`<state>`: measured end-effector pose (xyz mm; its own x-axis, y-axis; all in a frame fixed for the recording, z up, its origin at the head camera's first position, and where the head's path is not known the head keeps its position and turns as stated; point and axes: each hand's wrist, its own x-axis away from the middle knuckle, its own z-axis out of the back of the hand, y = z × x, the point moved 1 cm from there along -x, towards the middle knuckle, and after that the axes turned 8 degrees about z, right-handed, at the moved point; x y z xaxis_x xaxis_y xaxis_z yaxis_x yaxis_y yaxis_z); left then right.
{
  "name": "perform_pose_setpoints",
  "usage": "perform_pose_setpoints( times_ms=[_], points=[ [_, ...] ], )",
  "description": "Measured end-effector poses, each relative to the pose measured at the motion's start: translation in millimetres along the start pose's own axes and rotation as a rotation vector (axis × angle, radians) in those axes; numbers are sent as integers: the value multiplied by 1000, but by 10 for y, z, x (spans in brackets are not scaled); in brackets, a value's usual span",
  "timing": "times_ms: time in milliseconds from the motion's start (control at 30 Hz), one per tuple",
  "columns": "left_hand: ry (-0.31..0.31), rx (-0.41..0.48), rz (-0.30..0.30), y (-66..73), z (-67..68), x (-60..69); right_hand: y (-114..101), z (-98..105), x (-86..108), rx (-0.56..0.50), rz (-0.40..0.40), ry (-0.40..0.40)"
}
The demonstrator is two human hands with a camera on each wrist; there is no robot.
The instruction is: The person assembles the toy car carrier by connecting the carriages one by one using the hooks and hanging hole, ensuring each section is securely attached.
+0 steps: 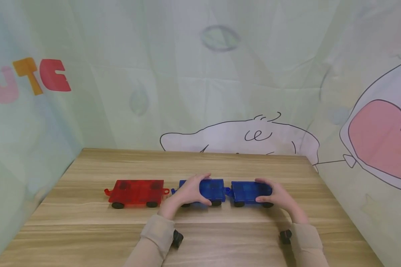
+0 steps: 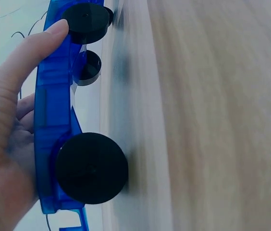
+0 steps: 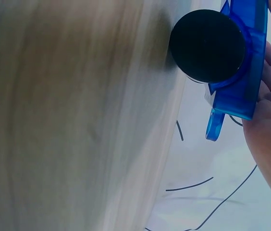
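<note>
- Three toy cars stand in a row across the wooden table (image 1: 227, 241), their long axes running left to right: the red car (image 1: 138, 193) at the left, the middle blue car (image 1: 214, 189), then the right blue car (image 1: 247, 191).
- The key relation seems to be the small gap between the red car's ring (image 1: 166, 191) and the hook (image 1: 173, 191) on the middle blue car's left end; they face each other, just apart, nearly in line.
- The left hand (image 1: 189, 190) is nearer to that gap; the red car lies to its left, touched by neither hand.
- Between the two blue cars the end pieces meet at the joint (image 1: 228, 191); whether they are fully hooked I cannot tell.
- The left hand grips the middle blue car from above, thumb on the near side by a wheel (image 2: 92, 168), fingers across to the far side.
- The right hand (image 1: 276, 193) grips the right blue car at its right end, thumb near, fingers far.
- Both forearms reach in from the near edge, slanting inward, the wrists low over the table.
</note>
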<state>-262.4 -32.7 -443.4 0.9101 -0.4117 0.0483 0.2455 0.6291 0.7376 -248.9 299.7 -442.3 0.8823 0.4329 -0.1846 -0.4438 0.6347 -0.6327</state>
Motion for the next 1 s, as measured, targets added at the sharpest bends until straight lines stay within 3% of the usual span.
perform_pose_setpoints(
  times_ms=[1000],
  points=[
    [-8, -64, 27, -6, -24, -36, -2, -10, 5, -13, 6, 9]
  ],
)
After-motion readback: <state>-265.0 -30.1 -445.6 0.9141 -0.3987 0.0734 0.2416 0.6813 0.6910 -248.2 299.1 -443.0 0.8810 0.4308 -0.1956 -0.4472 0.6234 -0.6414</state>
